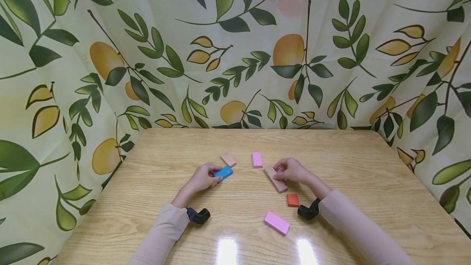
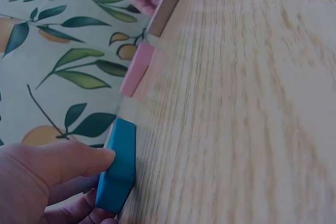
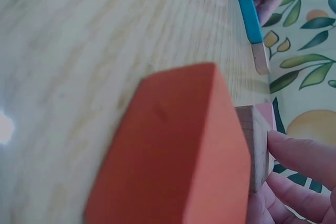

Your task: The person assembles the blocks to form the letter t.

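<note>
A blue block is pinched between the thumb and fingers of my left hand; the left wrist view shows the thumb on the near side of the blue block. My right hand grips a long bare-wood block lying slantwise on the table. Just behind the blue block lies a smaller wooden block. Between the two hands, farther back, is a pink block. A red-orange block sits close to the right wrist and fills much of the right wrist view.
Nearer the front of the wooden table lies a second pink block. Each wrist carries a black device. A leaf-and-fruit patterned cloth hangs behind the table and along its sides.
</note>
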Tool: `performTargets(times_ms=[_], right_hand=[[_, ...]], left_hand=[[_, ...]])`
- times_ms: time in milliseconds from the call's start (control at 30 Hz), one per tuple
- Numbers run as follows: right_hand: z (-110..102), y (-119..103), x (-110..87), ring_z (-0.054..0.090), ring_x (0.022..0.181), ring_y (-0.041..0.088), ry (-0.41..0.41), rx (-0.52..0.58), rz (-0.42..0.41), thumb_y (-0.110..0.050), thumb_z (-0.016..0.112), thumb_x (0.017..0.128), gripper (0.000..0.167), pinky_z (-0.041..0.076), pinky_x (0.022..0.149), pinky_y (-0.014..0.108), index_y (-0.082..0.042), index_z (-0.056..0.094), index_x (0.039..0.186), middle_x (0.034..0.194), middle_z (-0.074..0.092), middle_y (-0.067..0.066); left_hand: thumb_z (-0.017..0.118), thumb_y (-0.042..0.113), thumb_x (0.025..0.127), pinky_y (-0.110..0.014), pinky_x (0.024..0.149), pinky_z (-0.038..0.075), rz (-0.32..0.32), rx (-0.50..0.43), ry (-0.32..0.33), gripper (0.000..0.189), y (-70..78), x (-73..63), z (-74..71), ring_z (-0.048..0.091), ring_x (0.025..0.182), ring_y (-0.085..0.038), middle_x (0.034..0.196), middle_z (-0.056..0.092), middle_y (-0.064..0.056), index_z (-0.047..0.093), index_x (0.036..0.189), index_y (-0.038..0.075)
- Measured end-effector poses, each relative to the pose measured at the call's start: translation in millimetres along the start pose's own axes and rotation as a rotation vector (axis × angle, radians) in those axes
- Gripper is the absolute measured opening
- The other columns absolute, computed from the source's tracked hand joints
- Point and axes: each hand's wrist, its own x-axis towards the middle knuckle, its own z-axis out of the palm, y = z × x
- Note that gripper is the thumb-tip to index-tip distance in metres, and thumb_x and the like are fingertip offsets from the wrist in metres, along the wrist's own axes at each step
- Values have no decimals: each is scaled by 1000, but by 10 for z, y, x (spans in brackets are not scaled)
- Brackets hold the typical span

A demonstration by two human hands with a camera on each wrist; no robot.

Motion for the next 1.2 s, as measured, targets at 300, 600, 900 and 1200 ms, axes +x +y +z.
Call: performTargets(times_ms=[300, 600, 900, 1200], right_hand=[[45, -43, -12, 52, 56, 7, 16, -18, 12, -6, 74, 80, 35, 45, 52, 19, 10, 63, 108, 76, 61, 6], [82, -85, -24, 52, 55, 7, 16, -31, 24, -6, 74, 80, 42, 44, 52, 20, 11, 61, 116, 75, 62, 6], [148, -136, -47, 52, 56, 8, 22, -35, 31, -5, 75, 80, 44, 44, 52, 20, 10, 61, 118, 75, 62, 7], [196, -169, -56, 51, 55, 8, 35, -30, 30, -4, 75, 79, 46, 43, 52, 20, 9, 60, 120, 73, 61, 6]], left_hand=[[69, 7, 86, -25, 75, 50, 8, 1, -13, 31, 11, 2, -10, 60, 90, -19, 106, 66, -17, 67, 116, -3], [69, 7, 86, -22, 73, 48, 10, 13, -18, 31, -2, 28, 9, 58, 87, -16, 104, 66, -16, 68, 116, -1], [69, 7, 86, -22, 73, 47, 8, 21, -31, 31, 36, 26, 17, 56, 86, -16, 103, 65, -15, 68, 116, -1], [68, 6, 87, -19, 70, 43, 71, 52, -49, 31, 32, 25, 15, 53, 83, -17, 101, 64, -17, 68, 117, -2]])
